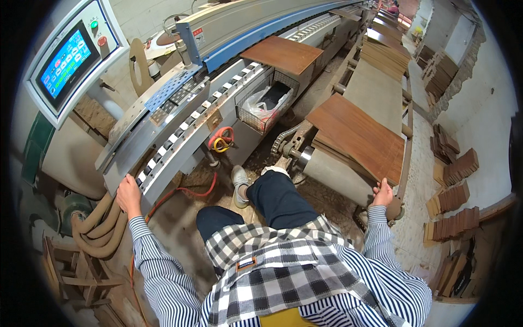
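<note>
Right hand (pixel 383 193) touching wood panel (pixel 357 136) corner (left hand (pixel 128 195) on machine (pixel 180 117)).

The single head-worn fisheye looked steeply down from above the person's checked apron (pixel 272 267), facing forward along the edge-banding machine (pixel 180 125) on its left and the belt conveyor (pixel 376 92) on its right, both close, with straight edges bowing toward the rim

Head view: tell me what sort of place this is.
Probably a wood-panel workshop. The left hand rests on a long feed machine with a touch-screen panel; the right hand touches a brown board on a belt conveyor.
</note>
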Demonstrator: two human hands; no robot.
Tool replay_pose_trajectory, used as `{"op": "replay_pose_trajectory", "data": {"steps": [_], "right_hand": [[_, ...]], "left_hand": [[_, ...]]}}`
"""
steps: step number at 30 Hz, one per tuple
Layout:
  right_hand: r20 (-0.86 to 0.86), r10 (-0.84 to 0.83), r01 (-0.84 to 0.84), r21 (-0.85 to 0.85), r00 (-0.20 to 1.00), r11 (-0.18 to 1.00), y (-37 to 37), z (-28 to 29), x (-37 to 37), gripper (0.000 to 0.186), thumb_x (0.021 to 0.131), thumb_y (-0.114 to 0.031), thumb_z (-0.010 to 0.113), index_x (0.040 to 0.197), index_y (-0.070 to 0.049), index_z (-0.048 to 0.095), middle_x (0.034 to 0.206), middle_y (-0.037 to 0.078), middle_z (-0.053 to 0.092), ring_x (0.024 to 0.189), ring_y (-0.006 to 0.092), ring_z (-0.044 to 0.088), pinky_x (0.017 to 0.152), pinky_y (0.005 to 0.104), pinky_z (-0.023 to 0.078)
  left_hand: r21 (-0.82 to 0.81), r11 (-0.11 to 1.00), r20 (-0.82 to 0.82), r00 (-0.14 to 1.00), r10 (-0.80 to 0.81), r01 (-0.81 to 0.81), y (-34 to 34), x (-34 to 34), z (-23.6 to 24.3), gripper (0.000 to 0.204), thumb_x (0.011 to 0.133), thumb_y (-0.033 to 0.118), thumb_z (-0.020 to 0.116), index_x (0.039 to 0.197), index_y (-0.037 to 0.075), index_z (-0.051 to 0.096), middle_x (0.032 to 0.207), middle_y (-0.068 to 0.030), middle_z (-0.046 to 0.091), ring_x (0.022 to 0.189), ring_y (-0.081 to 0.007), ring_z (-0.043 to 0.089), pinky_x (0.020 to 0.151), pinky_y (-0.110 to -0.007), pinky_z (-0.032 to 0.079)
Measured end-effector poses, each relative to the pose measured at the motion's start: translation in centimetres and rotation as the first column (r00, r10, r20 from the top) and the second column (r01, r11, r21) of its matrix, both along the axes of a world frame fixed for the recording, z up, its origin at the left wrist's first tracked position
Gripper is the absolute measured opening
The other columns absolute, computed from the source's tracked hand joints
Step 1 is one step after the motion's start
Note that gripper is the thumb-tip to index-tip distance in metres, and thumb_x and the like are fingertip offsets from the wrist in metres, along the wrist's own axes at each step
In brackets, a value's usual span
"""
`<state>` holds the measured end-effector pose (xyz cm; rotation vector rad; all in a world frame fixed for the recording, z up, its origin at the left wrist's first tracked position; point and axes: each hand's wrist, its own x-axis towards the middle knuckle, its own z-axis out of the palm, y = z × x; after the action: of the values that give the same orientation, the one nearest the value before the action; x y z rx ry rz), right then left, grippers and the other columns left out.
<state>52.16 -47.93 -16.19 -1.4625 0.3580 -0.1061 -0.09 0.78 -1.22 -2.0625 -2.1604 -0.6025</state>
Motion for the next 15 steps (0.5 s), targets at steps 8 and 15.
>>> {"op": "replay_pose_trajectory", "data": {"steps": [8, 15], "right_hand": [[0.097, 0.511, -0.478, 0.531, 0.854, 0.699, -1.3, -2.9, 0.8, 0.016, 0.079, -0.009, 0.060, 0.093, -0.011, 0.051, 0.076, 0.000, 0.052, 0.063, 0.0125, 0.053, 0.055, 0.0242, 0.045], [-0.135, 0.697, -0.566, 0.485, 0.705, 0.666, 1.9, 1.8, -6.6, 0.033, 0.076, -0.022, 0.066, 0.105, -0.011, 0.053, 0.093, 0.002, 0.059, 0.085, 0.0201, 0.057, 0.073, 0.0376, 0.047]], "left_hand": [[0.023, 1.000, 0.001, 1.000, 0.017, -0.017, 0.4, -0.5, -0.6, 0.045, 0.088, 0.038, 0.033, 0.086, 0.006, 0.065, 0.085, -0.0212, 0.062, 0.080, -0.0397, 0.059, 0.072, -0.049, 0.045], [-0.018, 0.998, 0.070, 0.995, 0.064, -0.063, -0.7, -0.2, 0.4, 0.045, 0.087, 0.037, 0.035, 0.082, 0.005, 0.066, 0.082, -0.0209, 0.063, 0.078, -0.0373, 0.061, 0.072, -0.047, 0.047]]}}
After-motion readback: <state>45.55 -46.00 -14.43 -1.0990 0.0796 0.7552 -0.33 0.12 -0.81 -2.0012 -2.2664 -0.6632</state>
